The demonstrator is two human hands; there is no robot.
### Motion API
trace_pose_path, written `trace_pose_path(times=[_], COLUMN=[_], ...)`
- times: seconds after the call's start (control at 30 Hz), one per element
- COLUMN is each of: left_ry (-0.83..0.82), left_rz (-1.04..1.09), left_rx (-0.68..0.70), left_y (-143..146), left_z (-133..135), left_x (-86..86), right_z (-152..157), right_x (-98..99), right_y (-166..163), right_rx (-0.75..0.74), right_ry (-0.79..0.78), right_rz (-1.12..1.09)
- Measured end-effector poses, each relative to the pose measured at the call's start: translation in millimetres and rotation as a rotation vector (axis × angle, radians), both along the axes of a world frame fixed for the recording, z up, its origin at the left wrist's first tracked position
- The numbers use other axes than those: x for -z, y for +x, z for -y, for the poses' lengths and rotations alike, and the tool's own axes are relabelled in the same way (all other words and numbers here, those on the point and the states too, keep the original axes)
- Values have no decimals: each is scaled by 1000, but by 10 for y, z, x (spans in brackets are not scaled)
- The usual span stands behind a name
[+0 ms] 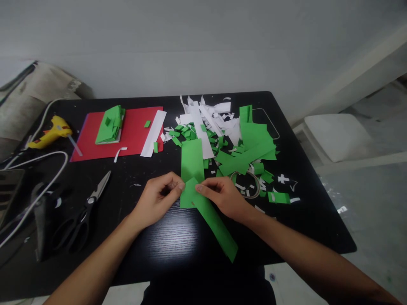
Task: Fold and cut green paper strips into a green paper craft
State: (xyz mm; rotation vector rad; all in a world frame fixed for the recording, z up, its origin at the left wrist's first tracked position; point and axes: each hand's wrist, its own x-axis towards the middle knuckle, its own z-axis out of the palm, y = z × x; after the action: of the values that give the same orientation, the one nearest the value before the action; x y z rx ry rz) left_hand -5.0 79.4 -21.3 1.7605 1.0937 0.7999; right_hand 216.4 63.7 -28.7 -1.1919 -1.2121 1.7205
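A long green paper strip (218,226) slants across a wider green paper rectangle (192,159) at the table's front middle. My left hand (159,195) pinches the left edge of the green paper between thumb and forefinger. From the right, my right hand (224,197) has its thumb pressed on the strip's upper end, with the forefinger close beside it. The strip's free end hangs down to the right, toward the table's front edge. What lies under the fingertips is hidden.
Black-handled scissors (84,216) and a yellow glue gun (54,132) lie left. A folded green paper stack (110,125) rests on red sheets (133,142). White scraps (219,114), green pieces (254,144) and a tape roll (254,190) spread behind and right of my hands.
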Motion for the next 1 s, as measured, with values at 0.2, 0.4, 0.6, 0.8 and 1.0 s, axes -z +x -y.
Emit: trace_pose_path(times=[0.2,0.4,0.6,0.8,1.0], left_ry=[-76,-135,-139,-112,-127], left_rz=[-7,34,124,146,158], left_rx=[23,9,-171,-338,-424], left_y=[10,143,-38,-211,-217], left_z=[22,71,-89,-219,-224], left_x=[59,65,-59,-102,-87], right_z=[32,70,36,-15,-36], right_x=[4,15,-30,-39,-25], right_y=[-26,-71,-42,23,36], right_rx=[-34,-88,-133,-151,-138], right_ry=[30,42,-100,-135,-146], right_rz=[67,81,-24,-12,-31])
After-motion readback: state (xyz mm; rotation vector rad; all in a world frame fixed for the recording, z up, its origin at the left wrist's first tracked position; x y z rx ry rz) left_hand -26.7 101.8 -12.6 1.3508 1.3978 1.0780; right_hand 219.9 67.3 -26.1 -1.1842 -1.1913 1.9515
